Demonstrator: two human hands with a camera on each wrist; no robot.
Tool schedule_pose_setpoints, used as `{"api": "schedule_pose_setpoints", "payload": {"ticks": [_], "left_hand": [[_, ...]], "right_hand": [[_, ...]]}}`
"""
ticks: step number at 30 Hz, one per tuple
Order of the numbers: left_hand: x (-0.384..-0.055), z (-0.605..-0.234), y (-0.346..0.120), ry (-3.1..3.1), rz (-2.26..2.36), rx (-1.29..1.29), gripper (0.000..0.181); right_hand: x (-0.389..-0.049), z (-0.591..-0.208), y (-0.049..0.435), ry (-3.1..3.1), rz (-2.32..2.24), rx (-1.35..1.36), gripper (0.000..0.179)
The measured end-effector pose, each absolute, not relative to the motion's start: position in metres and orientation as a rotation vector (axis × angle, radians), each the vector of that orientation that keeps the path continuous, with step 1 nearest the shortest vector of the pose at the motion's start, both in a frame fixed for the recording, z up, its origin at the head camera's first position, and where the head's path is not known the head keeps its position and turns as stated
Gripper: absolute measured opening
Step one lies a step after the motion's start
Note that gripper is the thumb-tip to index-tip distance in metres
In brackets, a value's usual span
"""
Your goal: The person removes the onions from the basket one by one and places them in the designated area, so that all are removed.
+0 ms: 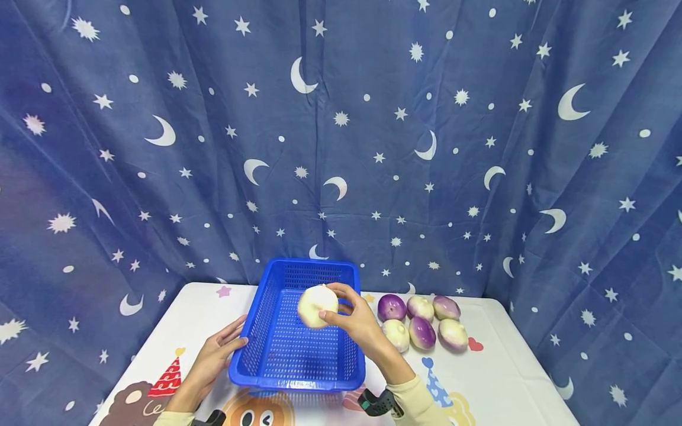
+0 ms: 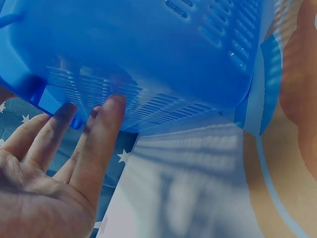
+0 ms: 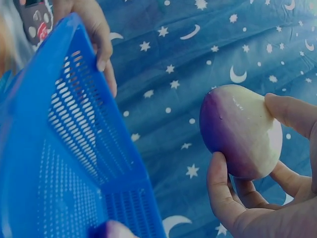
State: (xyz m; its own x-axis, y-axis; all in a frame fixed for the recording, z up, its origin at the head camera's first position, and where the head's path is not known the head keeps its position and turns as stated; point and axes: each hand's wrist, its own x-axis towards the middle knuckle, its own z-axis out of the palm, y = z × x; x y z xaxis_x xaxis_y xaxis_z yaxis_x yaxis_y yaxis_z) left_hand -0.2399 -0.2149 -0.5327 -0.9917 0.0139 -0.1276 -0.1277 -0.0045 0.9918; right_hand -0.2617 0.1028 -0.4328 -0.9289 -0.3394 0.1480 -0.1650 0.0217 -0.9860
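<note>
My right hand (image 1: 354, 322) holds a white and purple turnip (image 1: 314, 307) above the blue plastic basket (image 1: 250, 378). The right wrist view shows this turnip (image 3: 242, 134) pinched between thumb and fingers, its purple side facing away from the palm. At the basket's left side, my left hand (image 1: 213, 358) touches the rim with its thumb. Its fingers (image 2: 101, 134) stretch nearly straight along the outside of the perforated wall in the left wrist view. No other turnip shows inside the basket in the head view.
Several more turnips (image 1: 422, 332) lie in two rows on the white table right of the basket. The tablecloth (image 1: 511, 367) has printed cartoon figures. A blue curtain (image 1: 341, 148) with moons and stars hangs behind the table.
</note>
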Motion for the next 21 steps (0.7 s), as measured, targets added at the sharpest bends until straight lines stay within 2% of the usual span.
{"api": "schedule_pose_setpoints", "payload": {"ticks": [21], "left_hand": [[-0.241, -0.532, -0.216, 2.169, 2.125, -0.152, 0.065]], "right_hand": [[-0.245, -0.454, 0.161, 2.234, -2.006, -0.392, 0.061]]}}
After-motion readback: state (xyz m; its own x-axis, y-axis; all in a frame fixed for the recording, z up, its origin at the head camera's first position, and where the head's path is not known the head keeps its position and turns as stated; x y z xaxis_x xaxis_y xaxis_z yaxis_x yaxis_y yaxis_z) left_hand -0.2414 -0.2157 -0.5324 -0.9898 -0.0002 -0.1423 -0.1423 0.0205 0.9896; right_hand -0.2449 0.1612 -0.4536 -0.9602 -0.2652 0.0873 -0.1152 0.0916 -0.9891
